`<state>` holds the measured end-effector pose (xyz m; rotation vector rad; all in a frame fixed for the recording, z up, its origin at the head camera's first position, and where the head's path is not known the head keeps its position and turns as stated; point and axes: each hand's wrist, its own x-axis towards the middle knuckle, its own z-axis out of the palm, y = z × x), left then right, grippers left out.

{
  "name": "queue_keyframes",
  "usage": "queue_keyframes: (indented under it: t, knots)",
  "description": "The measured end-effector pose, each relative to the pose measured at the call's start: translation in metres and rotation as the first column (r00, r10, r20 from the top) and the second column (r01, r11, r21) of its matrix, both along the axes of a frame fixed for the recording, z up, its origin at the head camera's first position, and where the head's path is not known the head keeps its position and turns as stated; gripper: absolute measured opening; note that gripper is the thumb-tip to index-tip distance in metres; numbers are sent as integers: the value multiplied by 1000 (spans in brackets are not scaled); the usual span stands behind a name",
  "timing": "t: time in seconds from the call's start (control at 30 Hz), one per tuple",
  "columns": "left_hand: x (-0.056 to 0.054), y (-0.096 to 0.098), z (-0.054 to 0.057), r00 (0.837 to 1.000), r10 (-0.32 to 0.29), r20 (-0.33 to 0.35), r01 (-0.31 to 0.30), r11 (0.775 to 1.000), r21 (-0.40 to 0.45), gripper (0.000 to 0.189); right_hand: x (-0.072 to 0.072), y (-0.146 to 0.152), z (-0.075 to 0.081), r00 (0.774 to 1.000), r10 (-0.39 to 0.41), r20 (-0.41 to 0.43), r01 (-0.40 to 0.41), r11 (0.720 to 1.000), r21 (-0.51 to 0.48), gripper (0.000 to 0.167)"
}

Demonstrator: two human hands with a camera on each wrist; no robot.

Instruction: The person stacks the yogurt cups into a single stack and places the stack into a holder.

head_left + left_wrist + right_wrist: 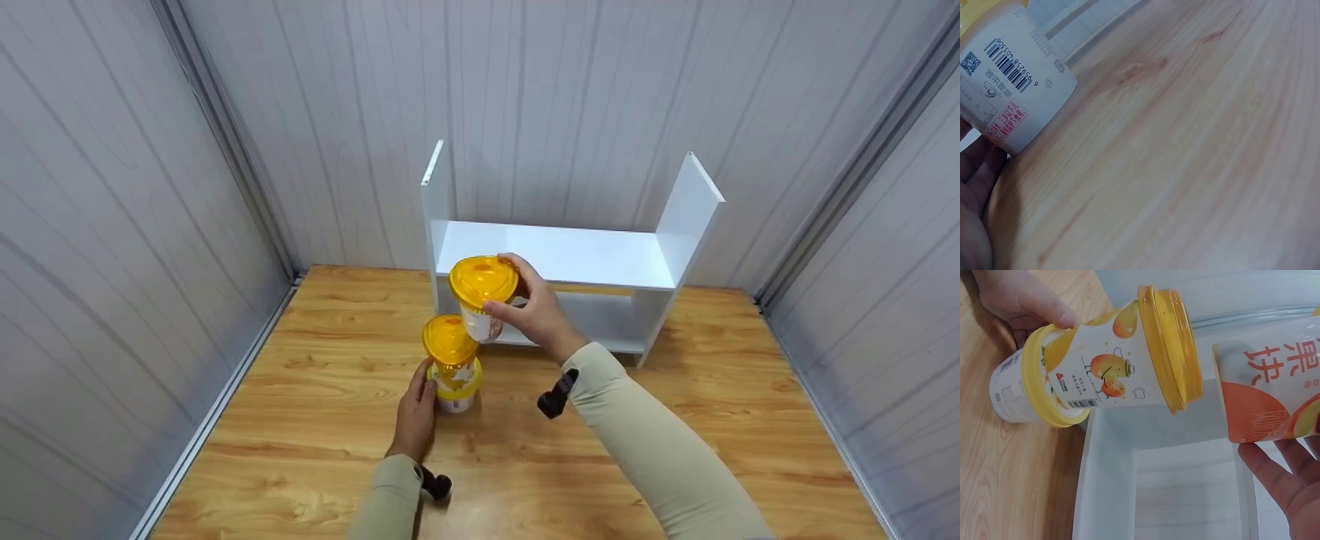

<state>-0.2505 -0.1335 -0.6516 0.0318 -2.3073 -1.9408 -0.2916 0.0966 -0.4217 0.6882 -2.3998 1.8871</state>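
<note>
My right hand (544, 319) grips a white fruit cup (484, 285) with an amber lid, thumb on the near side and fingers round the back. It is raised, close beside the top of a two-cup stack. The upper cup (1112, 360) of that stack has an amber lid and mango drawings; it stands on the yellow lid of a lower white cup (1016, 79), whose barcode faces the left wrist camera. My left hand (415, 420) holds the stack from its left side, with the thumb near where the two cups meet in the right wrist view.
Behind the cups stands a white two-level shelf (562, 251) with tall side panels. It rests on a wood-grain tabletop (337, 420). Pale panelled walls (555, 112) close in the back and both sides.
</note>
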Motion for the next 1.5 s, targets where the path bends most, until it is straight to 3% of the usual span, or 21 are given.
queue_keyframes:
  t: [0.6, 1.3, 1.4, 1.5]
  knots:
    - [0, 2, 0, 1000, 6, 12, -7, 1000, 25, 59, 0, -19, 2, 999, -28, -18, 28, 1000, 11, 82]
    - [0, 1, -1, 1000, 1, 20, -2, 999, 35, 56, -1, -35, -2, 1000, 1, -25, -1, 1000, 11, 86]
    - [1, 1, 0, 1000, 2, 20, -3, 1000, 25, 55, 9, -36, 10, 1000, 6, -10, -5, 1000, 30, 83]
    - [2, 2, 2, 1000, 0, 24, -1, 1000, 21, 57, 12, -38, 13, 1000, 8, 11, -8, 999, 44, 80]
